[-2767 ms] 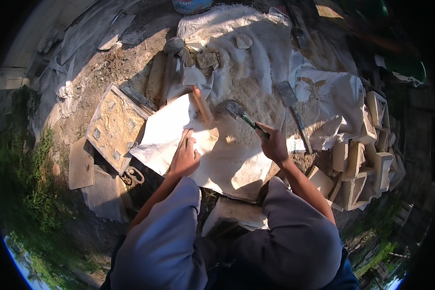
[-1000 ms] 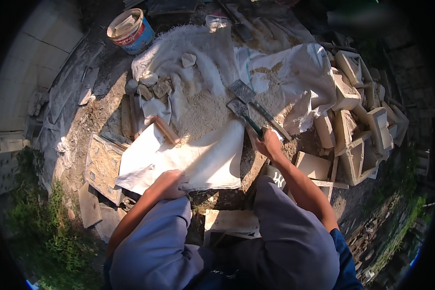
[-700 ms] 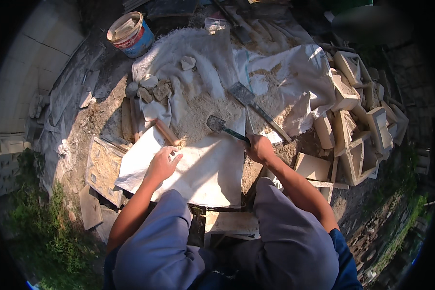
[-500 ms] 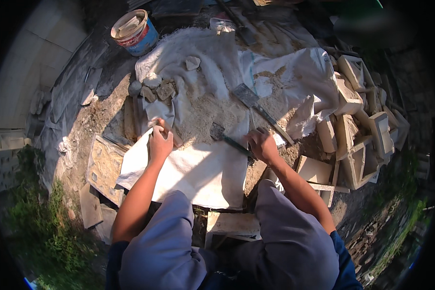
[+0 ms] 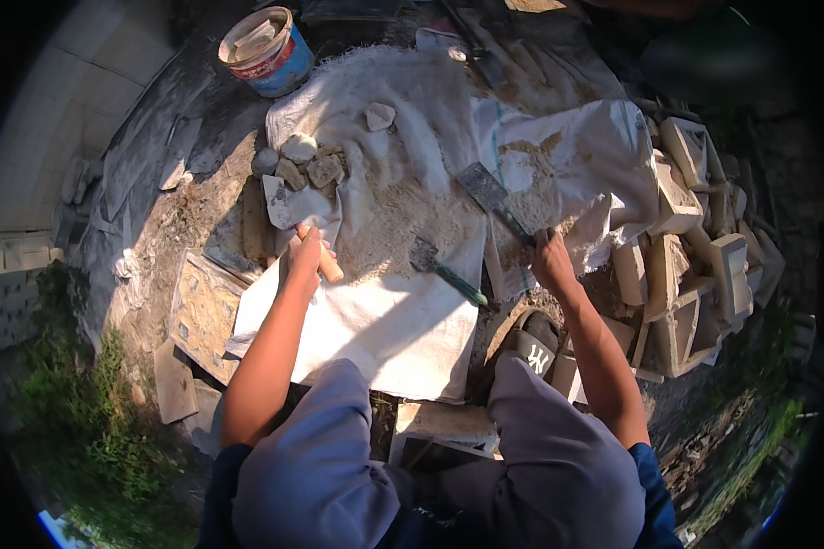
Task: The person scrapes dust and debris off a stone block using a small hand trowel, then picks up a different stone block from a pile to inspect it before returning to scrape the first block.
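Observation:
My left hand is closed around the wooden handle of a flat-bladed tool. Its pale, bright blade points away from me, beside several stones. My right hand grips the end of a long flat-bladed scraper, whose dark square blade rests on the dusty white sack cloth. Between the hands lies a small green-handled trowel, its blade in the pale crumbled powder. Neither hand touches it.
A blue and red bucket with pieces inside stands at the far left. Hollow block-like castings are piled at the right. A stained board lies at the left, and my sandalled foot is near the right hand.
My right hand has moved right, from beside the green trowel handle onto the scraper handle. The left-hand tool has turned, and its blade now shows. My foot has come into view.

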The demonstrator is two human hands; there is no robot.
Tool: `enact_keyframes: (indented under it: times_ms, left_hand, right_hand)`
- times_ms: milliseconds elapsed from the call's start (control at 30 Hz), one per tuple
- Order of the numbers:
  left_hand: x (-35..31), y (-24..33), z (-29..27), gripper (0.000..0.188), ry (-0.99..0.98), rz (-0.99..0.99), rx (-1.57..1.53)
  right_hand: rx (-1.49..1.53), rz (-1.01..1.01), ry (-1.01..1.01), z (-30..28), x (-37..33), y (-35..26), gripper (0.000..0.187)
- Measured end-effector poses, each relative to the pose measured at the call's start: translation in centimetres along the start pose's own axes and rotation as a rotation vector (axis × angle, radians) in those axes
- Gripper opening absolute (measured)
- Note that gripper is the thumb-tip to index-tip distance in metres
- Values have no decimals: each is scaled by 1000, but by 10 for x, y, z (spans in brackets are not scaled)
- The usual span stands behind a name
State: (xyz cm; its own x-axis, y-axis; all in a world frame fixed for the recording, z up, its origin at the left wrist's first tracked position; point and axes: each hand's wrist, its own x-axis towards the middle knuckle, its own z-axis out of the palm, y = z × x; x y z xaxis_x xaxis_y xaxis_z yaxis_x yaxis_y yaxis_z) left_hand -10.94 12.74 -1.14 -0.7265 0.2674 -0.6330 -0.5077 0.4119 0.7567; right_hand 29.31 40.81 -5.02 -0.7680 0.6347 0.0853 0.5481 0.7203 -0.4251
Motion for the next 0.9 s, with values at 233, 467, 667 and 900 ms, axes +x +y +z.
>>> enact_keyframes:
  times_ms: [233, 467, 667, 900]
  left_hand:
    - [-46, 25, 2, 25, 105, 161, 168]
    - [-88, 89, -8, 30, -88, 390, 637]
    - [-98, 166, -30, 22, -361, 650, 1056]
    - [-97, 148, 24, 21, -436, 722, 921]
  right_hand:
    - [61, 12, -243, -5, -2, -11, 31]
    - [255, 266, -77, -17, -28, -32, 27]
    - [-22, 297, 35, -76, -94, 12, 24]
    - [11, 528, 293, -92, -181, 54, 11]
